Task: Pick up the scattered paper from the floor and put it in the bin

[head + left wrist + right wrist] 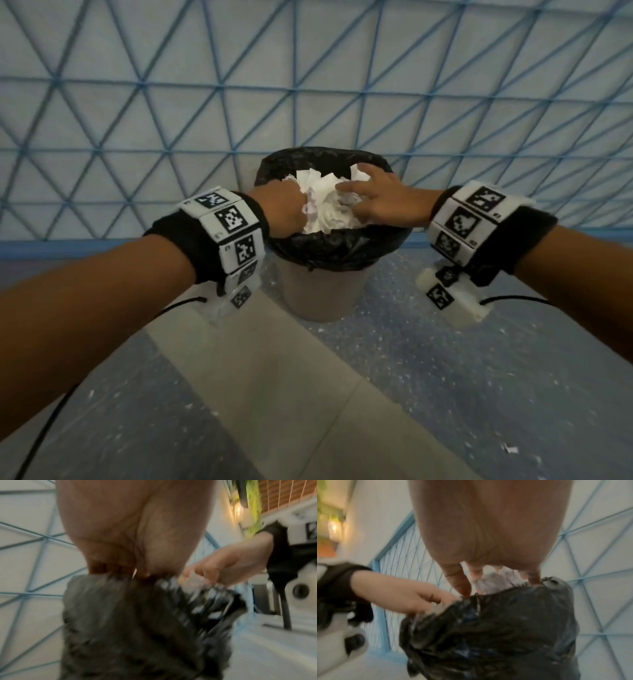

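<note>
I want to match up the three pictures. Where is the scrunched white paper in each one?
Head view: the crumpled white paper heaps in the middle, at the mouth of the grey bin with its black plastic liner, between both hands.
Left wrist view: not visible; the liner hides it.
Right wrist view: the paper peeks out at centre, under the right hand.
Shared landmark: the black liner.

Lighting's pretty dim and flat in the head view, forearms in shadow, grid lines bending at the edges. Both wrist views are smeared with motion blur, and a warm lamp (238, 510) glows fuzzy.
</note>
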